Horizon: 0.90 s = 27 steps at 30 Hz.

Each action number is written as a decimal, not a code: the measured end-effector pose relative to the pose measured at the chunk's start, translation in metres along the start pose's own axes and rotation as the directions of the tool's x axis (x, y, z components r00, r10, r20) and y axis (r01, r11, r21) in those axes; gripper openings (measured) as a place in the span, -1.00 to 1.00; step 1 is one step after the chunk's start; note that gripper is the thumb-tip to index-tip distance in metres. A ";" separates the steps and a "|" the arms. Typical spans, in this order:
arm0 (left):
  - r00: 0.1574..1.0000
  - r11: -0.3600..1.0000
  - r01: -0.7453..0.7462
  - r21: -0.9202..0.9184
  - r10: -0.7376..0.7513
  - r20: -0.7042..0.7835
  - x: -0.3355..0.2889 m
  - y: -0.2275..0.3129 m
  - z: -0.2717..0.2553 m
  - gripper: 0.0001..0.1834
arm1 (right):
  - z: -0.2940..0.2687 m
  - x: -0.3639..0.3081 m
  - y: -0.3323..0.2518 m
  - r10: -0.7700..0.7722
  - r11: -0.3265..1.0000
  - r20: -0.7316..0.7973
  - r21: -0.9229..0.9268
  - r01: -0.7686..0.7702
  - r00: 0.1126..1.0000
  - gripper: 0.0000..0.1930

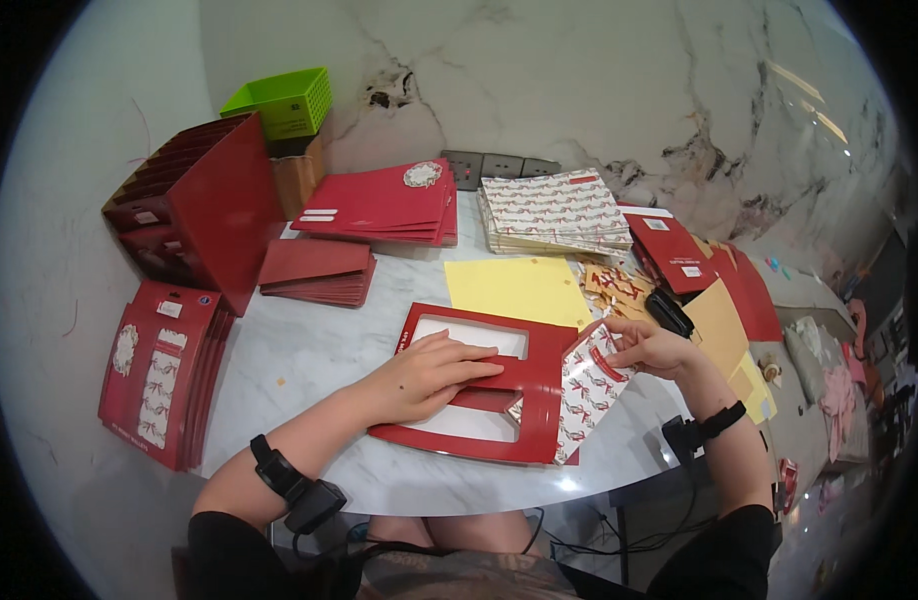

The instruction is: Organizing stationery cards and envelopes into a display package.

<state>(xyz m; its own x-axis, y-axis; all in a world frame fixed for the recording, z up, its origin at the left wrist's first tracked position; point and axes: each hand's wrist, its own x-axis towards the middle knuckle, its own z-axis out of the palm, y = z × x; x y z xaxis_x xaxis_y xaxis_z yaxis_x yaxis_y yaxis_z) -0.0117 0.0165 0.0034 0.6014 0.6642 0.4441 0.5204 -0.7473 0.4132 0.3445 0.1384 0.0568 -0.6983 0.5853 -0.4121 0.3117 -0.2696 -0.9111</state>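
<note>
A red cardboard sleeve (541, 376) with two cut-out windows lies on the marble table in front of me. My left hand (424, 378) rests flat on it, fingers stretched across the strip between the windows. In my right hand (651, 346), pinched between thumb and fingers, is a white patterned card wallet (587, 400) with a red label. The wallet slants into the sleeve's open right end; one corner shows through the lower window. The rest of its inserted part is hidden under the red card. A yellow sheet (514, 288) lies just beyond the sleeve.
Stacked patterned wallets (554, 210) and red sleeves (369, 200) lie at the back. Dark red cards (317, 270) sit left of the yellow sheet. A red divided box (199, 200), filled packs (154, 375) and a green basket (284, 103) stand left. Red packages (669, 250) lie right.
</note>
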 end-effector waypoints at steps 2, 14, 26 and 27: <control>0.999 0.999 -0.028 -0.028 0.027 -0.042 0.002 0.001 0.003 -0.46 | -0.001 0.006 0.004 0.004 0.999 -0.002 0.047 -0.004 1.000 -0.46; 0.995 0.994 0.057 0.095 -0.049 -0.083 -0.004 0.011 0.009 -0.59 | 0.004 -0.003 0.023 0.155 0.985 -0.273 0.121 -0.126 0.949 -0.41; 0.994 0.986 0.103 0.132 -0.097 -0.054 -0.003 0.016 0.010 -0.62 | -0.014 -0.008 0.024 0.071 0.996 -0.243 0.066 -0.057 0.967 -0.43; 0.994 0.986 0.102 0.129 -0.096 -0.053 -0.002 0.016 0.011 -0.62 | -0.015 -0.006 0.022 0.074 0.996 -0.245 0.067 -0.059 0.967 -0.43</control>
<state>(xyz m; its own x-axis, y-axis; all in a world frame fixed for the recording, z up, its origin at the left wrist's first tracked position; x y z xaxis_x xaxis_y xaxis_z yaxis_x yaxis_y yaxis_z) 0.0019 0.0026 0.0002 0.5157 0.7327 0.4441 0.6527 -0.6717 0.3505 0.3659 0.1404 0.0391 -0.4942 0.7332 -0.4671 0.3084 -0.3545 -0.8828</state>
